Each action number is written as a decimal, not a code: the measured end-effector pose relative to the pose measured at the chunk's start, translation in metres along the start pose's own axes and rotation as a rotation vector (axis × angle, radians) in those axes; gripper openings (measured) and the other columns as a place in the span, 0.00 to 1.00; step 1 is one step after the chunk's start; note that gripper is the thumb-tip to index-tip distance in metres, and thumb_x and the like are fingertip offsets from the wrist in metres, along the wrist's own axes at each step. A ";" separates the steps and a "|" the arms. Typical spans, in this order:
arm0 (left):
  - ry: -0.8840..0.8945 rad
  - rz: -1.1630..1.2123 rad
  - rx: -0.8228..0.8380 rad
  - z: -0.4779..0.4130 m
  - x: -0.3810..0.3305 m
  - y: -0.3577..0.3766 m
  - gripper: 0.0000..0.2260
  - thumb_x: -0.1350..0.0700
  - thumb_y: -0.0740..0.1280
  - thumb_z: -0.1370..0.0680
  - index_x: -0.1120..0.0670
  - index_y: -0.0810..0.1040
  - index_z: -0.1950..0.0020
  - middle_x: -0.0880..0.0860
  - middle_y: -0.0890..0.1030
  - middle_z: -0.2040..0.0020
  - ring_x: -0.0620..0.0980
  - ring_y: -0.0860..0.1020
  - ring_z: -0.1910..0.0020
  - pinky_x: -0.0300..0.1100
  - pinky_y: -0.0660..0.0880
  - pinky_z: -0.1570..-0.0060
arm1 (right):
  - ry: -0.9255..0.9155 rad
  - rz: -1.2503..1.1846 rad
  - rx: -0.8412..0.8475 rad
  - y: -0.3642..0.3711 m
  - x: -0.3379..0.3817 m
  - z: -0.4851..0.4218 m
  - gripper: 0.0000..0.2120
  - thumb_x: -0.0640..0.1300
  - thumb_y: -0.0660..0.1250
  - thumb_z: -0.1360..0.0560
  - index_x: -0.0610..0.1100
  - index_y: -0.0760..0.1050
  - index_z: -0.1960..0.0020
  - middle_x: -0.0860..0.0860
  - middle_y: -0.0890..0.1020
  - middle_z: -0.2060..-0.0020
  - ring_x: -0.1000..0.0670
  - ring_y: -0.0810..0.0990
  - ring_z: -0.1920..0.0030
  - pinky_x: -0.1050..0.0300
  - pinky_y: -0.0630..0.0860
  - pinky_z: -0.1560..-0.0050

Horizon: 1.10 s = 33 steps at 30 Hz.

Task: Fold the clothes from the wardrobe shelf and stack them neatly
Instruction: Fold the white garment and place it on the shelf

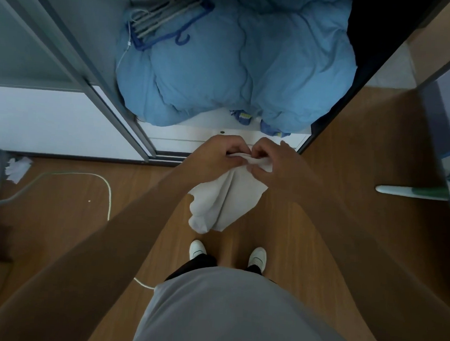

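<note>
A white garment (221,202) hangs in the air in front of me, above the wooden floor, bunched into folds. My left hand (219,154) pinches its top edge with curled fingers. Right beside it, almost touching, my right hand (272,160) pinches the same edge. Both hands are just in front of the open wardrobe's white bottom shelf (213,132). On that shelf lies a big light blue duvet (252,65), with a blue hanger bundle (162,22) on top of it at the left.
A grey sliding door frame (97,81) stands to the left, a dark wardrobe side panel (357,86) to the right. A pale cable (105,186) loops over the floor at left. A white and green handle (414,193) juts in from the right. My white shoes (198,249) are below.
</note>
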<state>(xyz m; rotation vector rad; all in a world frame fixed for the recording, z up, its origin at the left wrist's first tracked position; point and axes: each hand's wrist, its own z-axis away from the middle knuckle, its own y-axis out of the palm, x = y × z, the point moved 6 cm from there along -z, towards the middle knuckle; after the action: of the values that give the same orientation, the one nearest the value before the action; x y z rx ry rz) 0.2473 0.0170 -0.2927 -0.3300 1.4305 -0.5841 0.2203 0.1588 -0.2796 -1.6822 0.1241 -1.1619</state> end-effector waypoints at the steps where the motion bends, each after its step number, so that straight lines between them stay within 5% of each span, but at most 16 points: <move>1: -0.002 0.006 -0.008 0.000 0.000 0.000 0.04 0.62 0.71 0.22 0.58 0.82 0.48 0.50 0.82 0.55 0.39 0.79 0.60 0.34 0.75 0.55 | -0.008 0.021 -0.008 0.000 -0.001 -0.002 0.10 0.48 0.71 0.23 0.42 0.75 0.51 0.53 0.79 0.61 0.53 0.74 0.63 0.58 0.62 0.54; 7: -0.055 0.084 -0.032 0.004 0.000 -0.003 0.09 0.61 0.71 0.22 0.50 0.72 0.52 0.52 0.86 0.56 0.47 0.81 0.60 0.35 0.74 0.57 | -0.025 0.047 -0.004 0.007 -0.004 -0.005 0.09 0.51 0.67 0.21 0.45 0.76 0.51 0.51 0.82 0.59 0.56 0.73 0.63 0.52 0.66 0.43; 12: -0.043 0.074 -0.002 0.008 0.000 -0.008 0.09 0.60 0.69 0.20 0.46 0.73 0.53 0.52 0.84 0.52 0.47 0.80 0.56 0.37 0.74 0.53 | -0.029 0.077 0.028 0.002 0.002 -0.007 0.14 0.50 0.66 0.20 0.42 0.83 0.44 0.46 0.84 0.46 0.46 0.80 0.48 0.41 0.74 0.40; 15: 0.000 0.056 0.035 0.010 0.003 -0.005 0.05 0.60 0.68 0.20 0.49 0.77 0.49 0.50 0.83 0.51 0.51 0.81 0.51 0.42 0.77 0.48 | -0.028 0.067 0.179 0.007 0.005 -0.004 0.15 0.52 0.63 0.18 0.45 0.84 0.44 0.50 0.83 0.40 0.50 0.79 0.41 0.41 0.65 0.29; 17: 0.022 0.050 0.034 0.011 0.004 -0.005 0.06 0.60 0.67 0.19 0.48 0.79 0.49 0.48 0.82 0.52 0.49 0.81 0.51 0.41 0.77 0.47 | 0.001 0.083 0.197 0.008 0.005 -0.002 0.15 0.52 0.62 0.18 0.45 0.83 0.44 0.51 0.84 0.45 0.51 0.79 0.44 0.46 0.57 0.24; 19: 0.046 0.019 0.020 0.011 0.005 -0.004 0.07 0.60 0.66 0.19 0.48 0.80 0.48 0.45 0.81 0.53 0.44 0.80 0.52 0.34 0.76 0.49 | 0.030 0.104 0.140 0.005 0.004 -0.002 0.15 0.50 0.63 0.18 0.40 0.83 0.47 0.49 0.83 0.51 0.49 0.78 0.50 0.50 0.62 0.27; 22: 0.019 -0.074 -0.002 0.009 0.011 -0.002 0.07 0.58 0.66 0.18 0.50 0.82 0.46 0.46 0.82 0.51 0.39 0.78 0.55 0.24 0.71 0.54 | 0.042 0.094 0.116 0.002 0.008 -0.003 0.14 0.47 0.65 0.19 0.36 0.83 0.46 0.42 0.82 0.50 0.44 0.79 0.52 0.49 0.76 0.45; 28: 0.152 -0.359 -0.023 0.020 0.019 -0.001 0.08 0.55 0.70 0.21 0.56 0.85 0.45 0.55 0.85 0.51 0.55 0.78 0.51 0.49 0.72 0.47 | -0.017 0.010 0.089 -0.006 0.018 -0.007 0.10 0.37 0.69 0.24 0.32 0.78 0.61 0.43 0.78 0.54 0.46 0.75 0.62 0.57 0.67 0.62; 33: -0.046 -0.500 0.055 0.022 0.053 0.013 0.13 0.52 0.71 0.24 0.55 0.84 0.43 0.54 0.81 0.48 0.53 0.76 0.47 0.47 0.73 0.44 | -0.042 -0.082 0.100 -0.007 0.029 -0.011 0.11 0.35 0.70 0.26 0.35 0.73 0.65 0.45 0.75 0.57 0.54 0.68 0.66 0.63 0.64 0.65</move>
<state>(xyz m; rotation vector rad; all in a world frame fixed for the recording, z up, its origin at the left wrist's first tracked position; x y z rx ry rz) 0.2732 -0.0046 -0.3409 -0.6620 1.2865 -1.0115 0.2241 0.1378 -0.2564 -1.6348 -0.0288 -1.1738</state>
